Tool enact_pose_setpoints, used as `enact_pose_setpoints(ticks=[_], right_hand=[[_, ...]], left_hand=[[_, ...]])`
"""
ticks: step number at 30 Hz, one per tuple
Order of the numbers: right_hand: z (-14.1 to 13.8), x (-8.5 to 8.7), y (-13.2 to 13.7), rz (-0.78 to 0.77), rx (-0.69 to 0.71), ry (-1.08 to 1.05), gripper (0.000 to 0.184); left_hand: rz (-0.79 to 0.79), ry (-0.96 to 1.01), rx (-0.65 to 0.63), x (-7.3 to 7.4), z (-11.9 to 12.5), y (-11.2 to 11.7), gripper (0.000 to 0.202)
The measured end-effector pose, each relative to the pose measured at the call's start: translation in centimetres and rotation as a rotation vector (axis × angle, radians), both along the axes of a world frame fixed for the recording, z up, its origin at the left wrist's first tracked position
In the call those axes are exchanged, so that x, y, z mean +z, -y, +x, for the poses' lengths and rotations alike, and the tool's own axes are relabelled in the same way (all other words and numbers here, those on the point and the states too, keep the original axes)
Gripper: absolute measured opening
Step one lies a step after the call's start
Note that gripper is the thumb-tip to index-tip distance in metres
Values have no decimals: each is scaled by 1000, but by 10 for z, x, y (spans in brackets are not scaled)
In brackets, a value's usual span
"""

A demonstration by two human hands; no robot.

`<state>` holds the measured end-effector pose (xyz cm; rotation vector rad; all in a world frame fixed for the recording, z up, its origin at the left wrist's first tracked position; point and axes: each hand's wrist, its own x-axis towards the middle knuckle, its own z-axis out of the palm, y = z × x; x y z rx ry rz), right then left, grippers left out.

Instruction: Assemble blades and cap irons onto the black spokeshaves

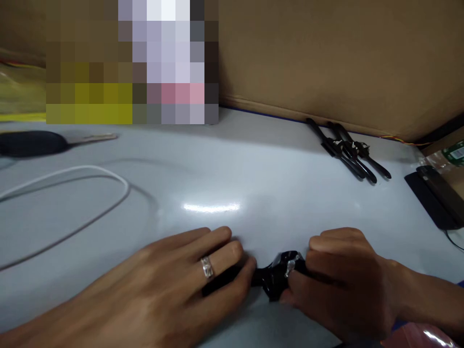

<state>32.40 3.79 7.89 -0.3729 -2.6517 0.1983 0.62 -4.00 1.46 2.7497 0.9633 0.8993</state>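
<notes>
A glossy black strap-like piece (277, 282) with a wider middle lies low over the table, between my two hands. My left hand (195, 275), with a silver ring, has its fingers wrapped around the piece's left arm. At the other end my right hand (337, 285) is closed on the piece, thumb and finger against its wide middle. A shiny grey-white bit (291, 266) shows there beside the fingertips; what it is I cannot make out. My fingers hide both ends of the piece.
Several similar black pieces (350, 150) lie together near the cardboard wall (326, 58). At right are flat dark slabs (438, 195) with a cable. A white cable (108, 174) loops at left, near a black-handled tool (34, 143). A blurred-out block covers the back left.
</notes>
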Motion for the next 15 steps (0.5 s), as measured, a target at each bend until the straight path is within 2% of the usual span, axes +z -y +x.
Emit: enact_pose_setpoints(ticks=[5, 9, 12, 15], right_hand=[[-2, 0, -4, 1, -66, -37, 52], [0, 0, -2, -4, -25, -13, 54], [2, 2, -1, 9, -57, -34, 54], [3, 11, -10, -5, -109, -58, 43]], left_hand=[[31, -27, 28, -2, 2, 2, 56], [23, -24, 24, 3, 4, 1, 58], [38, -21, 22, 4, 4, 1, 60], [44, -12, 63, 2, 2, 3, 50]])
